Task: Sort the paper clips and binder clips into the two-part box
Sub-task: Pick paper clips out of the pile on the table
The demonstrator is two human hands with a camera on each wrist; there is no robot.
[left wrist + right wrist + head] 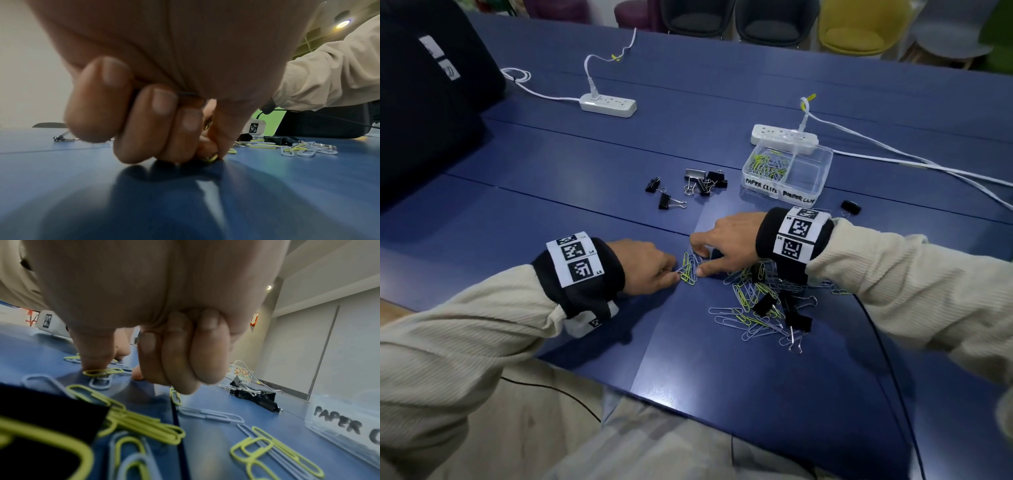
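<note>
Both curled hands, left hand (650, 265) and right hand (726, 244), pinched yellow and white wire paper clips (688, 269). Two white power strips (608, 105) lay beyond. The clear plastic two-part box (787, 174) read "PAPER CLIPS".

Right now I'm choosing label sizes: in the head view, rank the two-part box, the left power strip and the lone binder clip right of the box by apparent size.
1. Two-part box, largest.
2. Left power strip; it lies farther off, so its true size may differ.
3. Lone binder clip, smallest.
</note>
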